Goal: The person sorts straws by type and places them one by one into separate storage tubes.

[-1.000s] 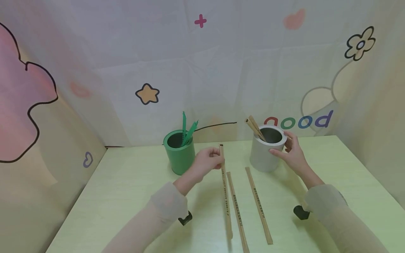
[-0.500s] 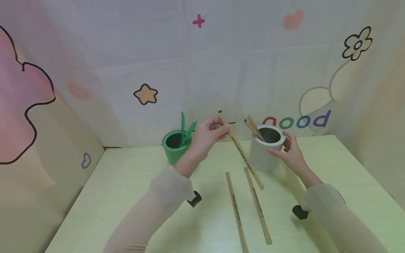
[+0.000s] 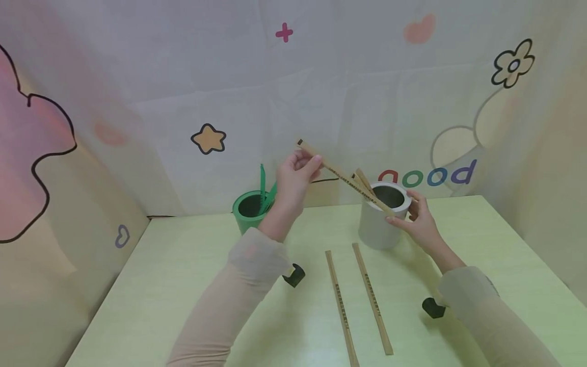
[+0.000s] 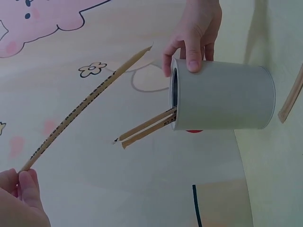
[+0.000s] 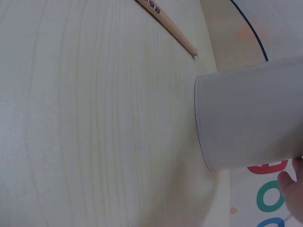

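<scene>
My left hand (image 3: 295, 178) pinches a brown paper-wrapped straw (image 3: 344, 178) near its upper end. The straw slants down to the right, and its lower end overlaps the mouth of a white cylindrical pot (image 3: 380, 229) in the head view. In the left wrist view, that straw (image 4: 80, 111) stands apart from the pot. Two brown wrapped straws (image 4: 147, 127) lean out of the pot's mouth. At the pot's right side, my right hand (image 3: 424, 224) holds the rim between thumb and fingers; only part of this hand (image 5: 294, 189) shows in the right wrist view.
Two more brown wrapped straws, a left one (image 3: 341, 306) and a right one (image 3: 372, 298), lie on the pale wooden table (image 3: 183, 285). A green pot (image 3: 247, 223) with slim green pieces (image 3: 263, 178) stands behind my left forearm. A printed cloth (image 3: 312, 102) hangs behind.
My left hand has lifted the straw off the table area and swung its lower end rightward to the white pot. My right hand stays at the rim.
</scene>
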Motion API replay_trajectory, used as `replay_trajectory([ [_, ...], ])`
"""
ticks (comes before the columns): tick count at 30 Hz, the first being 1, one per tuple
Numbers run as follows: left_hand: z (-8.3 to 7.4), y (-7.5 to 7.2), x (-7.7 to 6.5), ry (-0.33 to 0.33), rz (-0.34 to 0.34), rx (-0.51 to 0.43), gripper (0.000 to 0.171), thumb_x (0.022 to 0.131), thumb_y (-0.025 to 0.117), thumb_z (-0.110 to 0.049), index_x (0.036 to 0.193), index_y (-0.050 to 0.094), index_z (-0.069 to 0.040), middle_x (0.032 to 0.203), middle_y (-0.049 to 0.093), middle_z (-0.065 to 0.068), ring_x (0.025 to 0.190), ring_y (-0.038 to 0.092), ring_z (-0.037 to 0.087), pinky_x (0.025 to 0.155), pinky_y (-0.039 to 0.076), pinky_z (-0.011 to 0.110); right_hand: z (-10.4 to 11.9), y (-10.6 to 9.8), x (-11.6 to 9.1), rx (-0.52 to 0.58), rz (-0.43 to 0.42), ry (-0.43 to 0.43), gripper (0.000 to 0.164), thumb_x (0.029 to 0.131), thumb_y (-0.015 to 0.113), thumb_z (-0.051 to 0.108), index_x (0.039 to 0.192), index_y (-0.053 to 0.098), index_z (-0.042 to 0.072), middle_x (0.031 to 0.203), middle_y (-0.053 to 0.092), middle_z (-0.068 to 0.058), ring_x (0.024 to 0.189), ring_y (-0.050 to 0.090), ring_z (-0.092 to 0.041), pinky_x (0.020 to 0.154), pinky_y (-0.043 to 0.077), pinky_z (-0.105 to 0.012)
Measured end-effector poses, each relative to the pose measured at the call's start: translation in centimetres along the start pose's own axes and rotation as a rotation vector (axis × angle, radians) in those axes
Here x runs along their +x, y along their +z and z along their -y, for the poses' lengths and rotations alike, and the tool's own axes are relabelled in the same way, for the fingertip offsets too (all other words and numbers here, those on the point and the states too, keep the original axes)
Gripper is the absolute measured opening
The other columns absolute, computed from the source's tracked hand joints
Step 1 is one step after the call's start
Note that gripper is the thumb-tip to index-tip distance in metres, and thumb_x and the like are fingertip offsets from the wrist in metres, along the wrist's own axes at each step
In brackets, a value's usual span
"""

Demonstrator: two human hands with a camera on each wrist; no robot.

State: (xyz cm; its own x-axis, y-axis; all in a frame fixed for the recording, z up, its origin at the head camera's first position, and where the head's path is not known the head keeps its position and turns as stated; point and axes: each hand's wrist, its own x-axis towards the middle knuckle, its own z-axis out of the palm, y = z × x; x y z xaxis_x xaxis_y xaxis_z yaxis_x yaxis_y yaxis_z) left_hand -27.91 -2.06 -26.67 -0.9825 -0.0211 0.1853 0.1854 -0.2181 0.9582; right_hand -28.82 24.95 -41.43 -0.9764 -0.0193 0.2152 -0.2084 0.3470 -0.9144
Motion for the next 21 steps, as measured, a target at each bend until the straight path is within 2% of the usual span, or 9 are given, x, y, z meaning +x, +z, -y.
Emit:
replay_trajectory([
  [5,0.7,0.2,0.6,0.001,-0.074,-0.049,0.017,0.082,0.061,-0.011,0.095,0.055,-0.002,0.078,0.059,0.0,0.072,0.06,0.007,0.076,0.051,0.025,-0.1,0.1,0.1,0.005,0.001,0.005,0.088,0.077,0.068,0.021,0.138,0.007,0.006,0.142,0.02,-0.027,0.129,0.022,-0.043,0.103,0.016,-0.057],
  [9,1.6,0.5,1.0,0.006,-0.128,-0.089,0.014,0.081,0.062,-0.01,0.091,0.055,-0.004,0.077,0.057,0.0,0.071,0.059,0.008,0.077,0.051,0.027,-0.2,0.1,0.1,0.002,0.001,0.005,0.087,0.077,0.068,0.021,0.138,0.008,0.006,0.142,0.02,-0.027,0.13,0.021,-0.042,0.103,0.016,-0.057],
  [16,3.6,1.5,1.1,-0.002,-0.194,-0.074,0.011,0.08,0.063,-0.009,0.088,0.056,-0.005,0.075,0.057,-0.001,0.07,0.057,0.009,0.074,0.052,0.027,-0.2,0.1,0.0,-0.002,0.0,0.003,0.087,0.077,0.068,0.021,0.138,0.007,0.005,0.141,0.02,-0.027,0.129,0.021,-0.042,0.104,0.016,-0.056],
  [21,5.0,2.5,1.1,-0.013,-0.207,-0.052,0.013,0.08,0.064,-0.01,0.09,0.057,-0.005,0.076,0.057,-0.001,0.071,0.056,0.007,0.074,0.052,0.027,-0.2,0.0,0.0,-0.007,-0.003,0.009,0.087,0.077,0.068,0.022,0.138,0.007,0.006,0.141,0.02,-0.027,0.129,0.022,-0.042,0.104,0.017,-0.056],
])
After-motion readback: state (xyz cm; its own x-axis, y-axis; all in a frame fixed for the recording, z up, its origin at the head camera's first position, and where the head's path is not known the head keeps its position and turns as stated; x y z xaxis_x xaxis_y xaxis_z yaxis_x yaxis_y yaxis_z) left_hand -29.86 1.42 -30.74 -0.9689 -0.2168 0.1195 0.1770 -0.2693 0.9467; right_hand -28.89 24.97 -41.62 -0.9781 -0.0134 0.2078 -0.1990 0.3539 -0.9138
